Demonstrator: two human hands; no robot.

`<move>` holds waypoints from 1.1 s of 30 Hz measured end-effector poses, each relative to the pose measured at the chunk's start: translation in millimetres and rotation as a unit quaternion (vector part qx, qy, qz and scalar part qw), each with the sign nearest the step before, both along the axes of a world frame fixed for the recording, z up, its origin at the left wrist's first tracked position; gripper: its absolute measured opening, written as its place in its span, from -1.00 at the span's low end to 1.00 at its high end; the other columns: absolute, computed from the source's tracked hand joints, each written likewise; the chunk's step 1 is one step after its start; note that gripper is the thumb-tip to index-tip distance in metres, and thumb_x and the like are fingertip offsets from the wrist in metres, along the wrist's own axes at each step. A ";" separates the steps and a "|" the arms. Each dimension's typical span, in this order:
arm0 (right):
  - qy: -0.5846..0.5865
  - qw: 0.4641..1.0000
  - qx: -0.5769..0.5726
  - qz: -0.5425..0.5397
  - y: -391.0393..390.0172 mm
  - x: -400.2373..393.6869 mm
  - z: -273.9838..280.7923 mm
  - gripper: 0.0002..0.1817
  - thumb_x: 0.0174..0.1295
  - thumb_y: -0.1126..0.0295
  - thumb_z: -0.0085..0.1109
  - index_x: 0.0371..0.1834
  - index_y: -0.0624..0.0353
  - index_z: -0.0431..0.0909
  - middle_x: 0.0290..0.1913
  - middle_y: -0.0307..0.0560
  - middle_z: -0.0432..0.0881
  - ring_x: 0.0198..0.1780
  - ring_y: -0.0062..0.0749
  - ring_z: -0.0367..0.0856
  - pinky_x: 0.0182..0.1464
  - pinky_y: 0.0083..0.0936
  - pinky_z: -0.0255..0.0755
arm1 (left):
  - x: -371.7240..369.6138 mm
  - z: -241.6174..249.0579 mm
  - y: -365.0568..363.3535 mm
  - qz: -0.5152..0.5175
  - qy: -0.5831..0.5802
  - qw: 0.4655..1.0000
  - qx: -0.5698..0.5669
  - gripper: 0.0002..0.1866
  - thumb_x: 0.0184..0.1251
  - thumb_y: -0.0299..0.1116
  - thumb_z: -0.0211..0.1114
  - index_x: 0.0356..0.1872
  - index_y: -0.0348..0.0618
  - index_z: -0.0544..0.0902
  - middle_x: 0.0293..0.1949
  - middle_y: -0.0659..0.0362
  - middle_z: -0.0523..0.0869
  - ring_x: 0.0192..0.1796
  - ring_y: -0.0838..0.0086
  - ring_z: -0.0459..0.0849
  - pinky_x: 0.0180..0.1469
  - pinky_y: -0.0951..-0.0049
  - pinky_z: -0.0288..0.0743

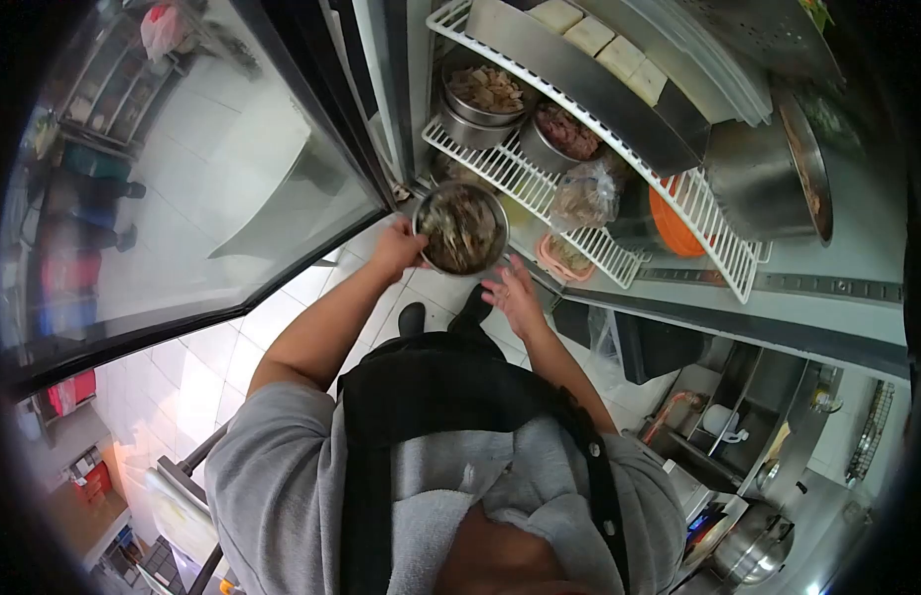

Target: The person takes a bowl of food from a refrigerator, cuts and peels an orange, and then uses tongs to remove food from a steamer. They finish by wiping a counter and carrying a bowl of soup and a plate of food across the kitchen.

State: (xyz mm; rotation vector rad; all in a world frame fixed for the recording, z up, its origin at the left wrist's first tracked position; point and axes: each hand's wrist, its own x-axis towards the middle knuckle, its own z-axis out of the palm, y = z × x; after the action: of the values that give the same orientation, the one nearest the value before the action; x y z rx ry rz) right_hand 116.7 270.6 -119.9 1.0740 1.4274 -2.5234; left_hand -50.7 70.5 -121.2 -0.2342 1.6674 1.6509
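Note:
A round metal bowl (502,236) is held up in front of the fridge shelves. Inside it lie brownish-grey, stringy pieces (460,226) that look like raw shrimp, slightly blurred. My left hand (401,248) grips the bowl's left rim, thumb at the edge. Below the bowl's right side, my right hand (517,295) is open, palm up and fingers spread, its fingertips close to the rim.
The glass door (212,169) stands swung out on the left. White wire shelves (713,238) hold metal bowls of food (470,132), a plastic bag (586,195), an orange container (674,220) and a large steel pot (763,183). A sink (768,402) lies to the right.

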 end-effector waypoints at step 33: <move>-0.087 0.968 -0.002 -0.235 67.9 64.1 -18.4 -0.45 0.19 0.57 -0.08 0.28 -0.08 0.18 0.04 0.13 0.49 -0.26 -0.05 0.63 -0.34 -0.22 0.62 | 111.1 -30.5 -76.1 -0.319 -0.007 0.937 -0.141 -0.69 0.32 -0.09 0.15 -0.23 -0.17 0.53 -0.52 0.11 0.64 -0.41 0.41 0.66 -0.35 0.34 0.54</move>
State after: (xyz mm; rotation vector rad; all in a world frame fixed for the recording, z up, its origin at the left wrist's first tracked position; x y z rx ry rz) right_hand 180.8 338.5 -138.3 1.7640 1.2361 -2.6245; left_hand 60.4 -5.6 -151.7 0.1513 1.7241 0.9248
